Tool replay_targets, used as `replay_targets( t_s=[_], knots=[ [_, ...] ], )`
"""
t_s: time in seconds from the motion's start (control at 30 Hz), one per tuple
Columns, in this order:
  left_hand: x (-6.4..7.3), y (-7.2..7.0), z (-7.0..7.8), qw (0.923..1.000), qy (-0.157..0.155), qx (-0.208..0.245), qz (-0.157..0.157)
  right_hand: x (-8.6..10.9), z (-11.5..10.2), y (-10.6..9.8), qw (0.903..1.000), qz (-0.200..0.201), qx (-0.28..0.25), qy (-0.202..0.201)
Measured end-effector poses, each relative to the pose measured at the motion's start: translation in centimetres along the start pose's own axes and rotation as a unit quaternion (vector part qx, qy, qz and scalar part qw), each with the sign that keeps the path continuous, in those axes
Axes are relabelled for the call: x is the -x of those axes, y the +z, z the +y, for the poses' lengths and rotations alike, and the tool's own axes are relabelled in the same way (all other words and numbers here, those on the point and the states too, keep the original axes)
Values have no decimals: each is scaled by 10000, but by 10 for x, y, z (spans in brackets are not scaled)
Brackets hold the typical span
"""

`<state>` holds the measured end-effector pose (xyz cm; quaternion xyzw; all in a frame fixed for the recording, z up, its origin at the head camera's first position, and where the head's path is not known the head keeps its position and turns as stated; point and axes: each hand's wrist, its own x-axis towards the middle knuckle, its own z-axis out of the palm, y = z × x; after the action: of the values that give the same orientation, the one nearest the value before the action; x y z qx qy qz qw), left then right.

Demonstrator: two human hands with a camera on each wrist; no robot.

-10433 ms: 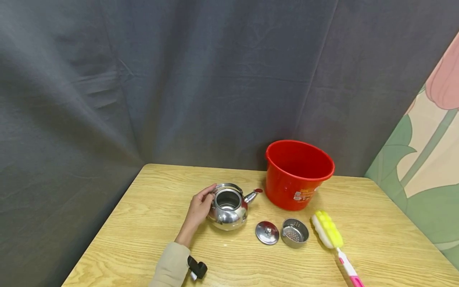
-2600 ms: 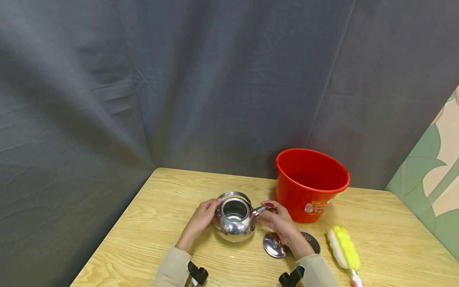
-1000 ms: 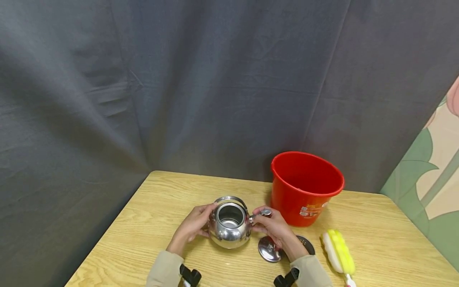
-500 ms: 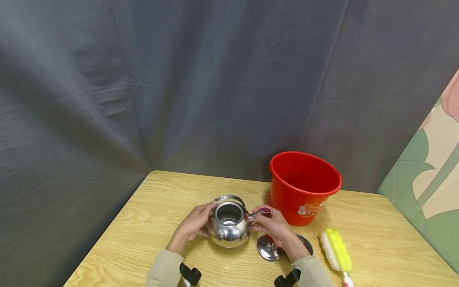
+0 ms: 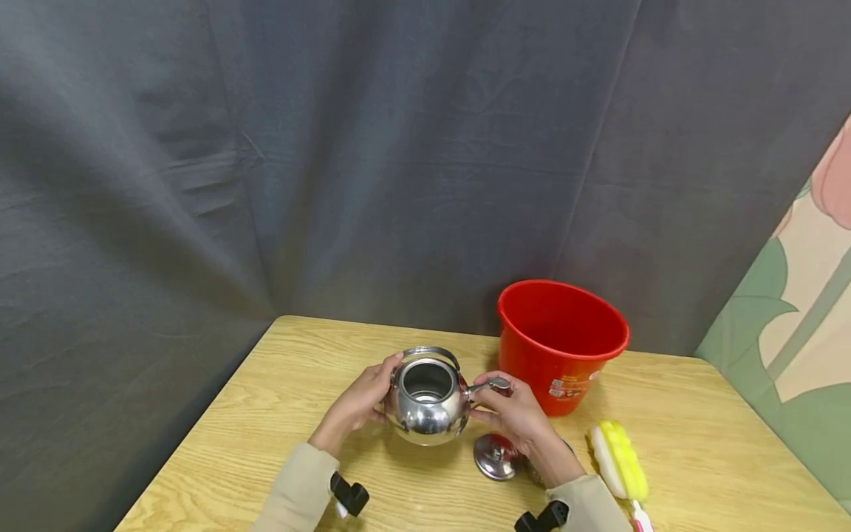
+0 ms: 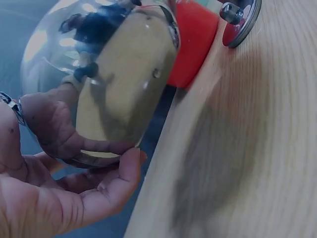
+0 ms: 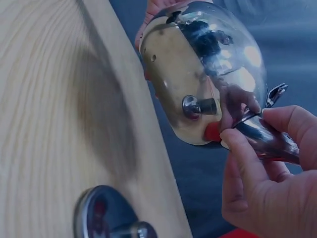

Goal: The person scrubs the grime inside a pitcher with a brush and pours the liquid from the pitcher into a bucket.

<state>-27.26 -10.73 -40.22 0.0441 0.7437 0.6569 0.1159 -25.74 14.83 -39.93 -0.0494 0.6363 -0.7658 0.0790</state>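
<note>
A shiny steel teapot (image 5: 425, 417), lidless with its round mouth facing up, is held just above the table between both hands. My left hand (image 5: 359, 399) grips its left side, thumb near the rim and fingers curled under the body, as the left wrist view shows. On the other side my right hand (image 5: 518, 414) pinches the spout (image 7: 262, 136) between thumb and fingers. The teapot's lid (image 5: 495, 458) lies on the table below my right hand. Behind that forearm a perforated strainer cup is mostly hidden.
A red bucket (image 5: 532, 369) stands at the back right, close behind my right hand. Farther right lies a brush with a yellow and white sponge head (image 5: 620, 462). Dark cloth (image 5: 399, 162) hangs along the table's (image 5: 233, 443) back edge.
Ten seconds ago only the left hand touched the teapot; the right hand has since taken the spout. Over the last half second the teapot has risen slightly off the table.
</note>
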Motion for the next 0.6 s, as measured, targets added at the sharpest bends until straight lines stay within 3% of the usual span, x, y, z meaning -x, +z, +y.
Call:
replay_targets(
  t_s=[0.2,0.43,0.6],
  knots=[
    [1,1,17,9990,-62,170,-415,9,-14,1,9997,178,-110,-126],
    [1,0,38,9945,-127,-122,-1035,22,-34,-2,9993,251,-21,-277],
    [0,3,58,9913,-122,-237,-1288,28,-48,-7,9990,295,10,-332]
  ],
)
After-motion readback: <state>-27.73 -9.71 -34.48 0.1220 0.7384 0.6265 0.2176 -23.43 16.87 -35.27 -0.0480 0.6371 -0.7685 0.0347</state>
